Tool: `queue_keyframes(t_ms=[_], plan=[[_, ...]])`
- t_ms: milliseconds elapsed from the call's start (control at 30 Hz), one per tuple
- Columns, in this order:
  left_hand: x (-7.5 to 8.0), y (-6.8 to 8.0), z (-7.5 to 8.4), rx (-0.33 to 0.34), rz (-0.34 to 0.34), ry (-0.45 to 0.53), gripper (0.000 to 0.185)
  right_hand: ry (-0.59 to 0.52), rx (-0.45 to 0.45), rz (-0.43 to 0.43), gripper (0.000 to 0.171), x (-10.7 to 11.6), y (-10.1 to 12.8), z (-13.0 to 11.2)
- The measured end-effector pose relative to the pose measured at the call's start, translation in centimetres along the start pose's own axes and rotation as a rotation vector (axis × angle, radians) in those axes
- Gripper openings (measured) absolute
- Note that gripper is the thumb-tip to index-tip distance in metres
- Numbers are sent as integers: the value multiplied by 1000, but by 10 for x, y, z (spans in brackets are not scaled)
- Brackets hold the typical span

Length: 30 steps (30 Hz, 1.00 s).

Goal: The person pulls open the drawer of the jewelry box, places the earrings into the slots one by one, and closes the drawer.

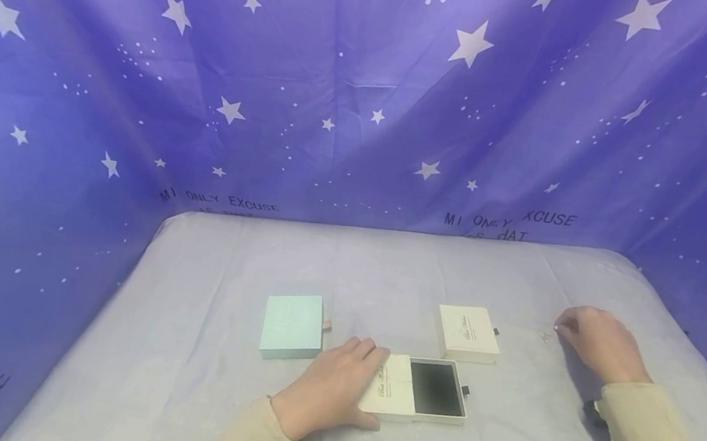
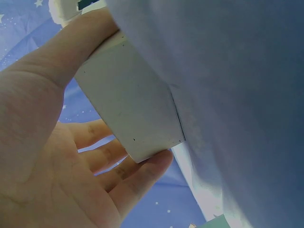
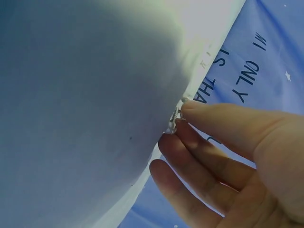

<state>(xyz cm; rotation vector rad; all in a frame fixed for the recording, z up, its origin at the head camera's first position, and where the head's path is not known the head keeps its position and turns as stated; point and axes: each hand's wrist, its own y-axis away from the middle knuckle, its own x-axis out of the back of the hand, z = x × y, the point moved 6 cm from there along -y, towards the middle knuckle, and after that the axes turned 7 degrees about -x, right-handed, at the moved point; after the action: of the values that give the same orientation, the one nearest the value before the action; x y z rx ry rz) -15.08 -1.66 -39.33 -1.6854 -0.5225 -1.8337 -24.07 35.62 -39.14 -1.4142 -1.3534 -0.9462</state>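
Left hand (image 1: 331, 389) of mine grips the sleeve of the white drawer box (image 1: 413, 388) near the table's front edge, thumb and fingers curled round it; its dark tray already stands slid out to the right and looks empty. My right hand (image 1: 599, 343) pinches a tiny glinting piece (image 1: 546, 336) on the cloth, well apart from the box. Opening looks done; as I judge it, carrying the piece to the tray and shutting the drawer remain.

Count: 3 boxes on the table – 1 mint box (image 1: 293, 325) at 9 o'clock, 1 closed cream box (image 1: 467, 332) at 1 o'clock, 1 open cream drawer box (image 1: 416, 388) at 6 o'clock; 1 tiny shiny piece (image 1: 546, 336) at 3 o'clock; 2 hands – left hand (image 1: 331, 388), right hand (image 1: 601, 343)
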Motion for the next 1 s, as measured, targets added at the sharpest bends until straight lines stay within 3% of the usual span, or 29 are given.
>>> queue_keyframes(t_ms=[400,767,1000], plan=[[-1,0,0,5,-2,-5,88,-5,19,72,8,8,0,-5],[-2,0,0,2,0,-11,88,-54,47,195,22,14,-1,-9],[-2,0,0,5,4,-1,87,-86,27,170,22,16,2,-13]])
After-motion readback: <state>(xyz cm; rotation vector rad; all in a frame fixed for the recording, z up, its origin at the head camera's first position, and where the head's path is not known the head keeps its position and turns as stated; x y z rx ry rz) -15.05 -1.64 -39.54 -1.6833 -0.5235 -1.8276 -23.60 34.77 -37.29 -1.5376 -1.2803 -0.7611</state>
